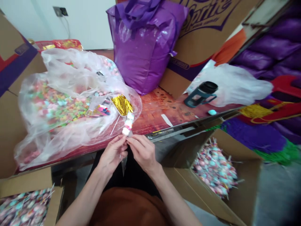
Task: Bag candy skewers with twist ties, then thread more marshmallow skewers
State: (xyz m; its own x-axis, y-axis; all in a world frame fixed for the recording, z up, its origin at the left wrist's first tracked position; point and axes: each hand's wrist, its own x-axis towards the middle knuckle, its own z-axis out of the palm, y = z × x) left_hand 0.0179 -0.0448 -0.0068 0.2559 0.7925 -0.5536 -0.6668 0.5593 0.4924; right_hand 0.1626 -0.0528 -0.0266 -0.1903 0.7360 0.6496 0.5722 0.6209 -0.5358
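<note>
Between my two hands, at the table's front edge, is a stick of marshmallow candy (128,123) in clear wrap, its pale pieces pointing up and away from me. My left hand (115,150) pinches it low down, around the stick. The fingers of my right hand (142,150) are closed on the base of the wrap, right beside the left fingertips. Just beyond the candy lies a bundle of gold foil ties (122,104). A white stick (114,125) rests on the plastic, left of the candy.
Large clear bags of colourful candies (61,105) spread over the red table (155,110). Behind stands a purple bag (143,47); a dark bottle (201,94) is at the right. Open cartons of wrapped candy sticks (215,168) sit low on both sides.
</note>
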